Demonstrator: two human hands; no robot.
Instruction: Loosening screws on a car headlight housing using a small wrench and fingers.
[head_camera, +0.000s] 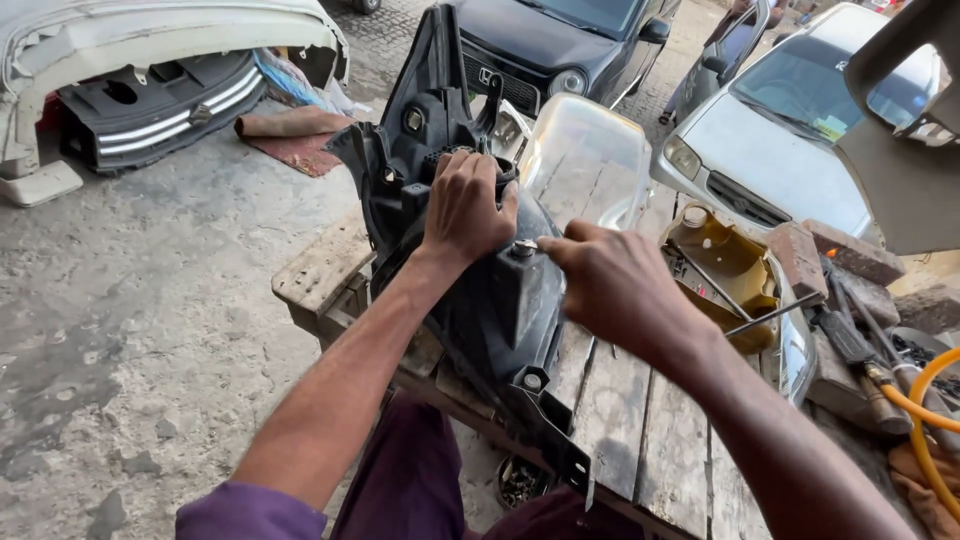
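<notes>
While both hands' fingers grip the black headlight housing (490, 290), a clear lens (585, 160) stands behind it.

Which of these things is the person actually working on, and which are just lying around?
In hand:
- black plastic headlight housing, gripped by the left hand
- small metal screw on it, at the right hand

Lying about:
- clear headlight lens
- yellowed lamp shell
- orange hose
- white car bumper
- wooden plank bench

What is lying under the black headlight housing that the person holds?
The black headlight housing stands on a wooden bench of worn planks. The left hand steadies it, and the right hand is at a small metal fitting. The planks directly beneath the housing are hidden by it.
</notes>
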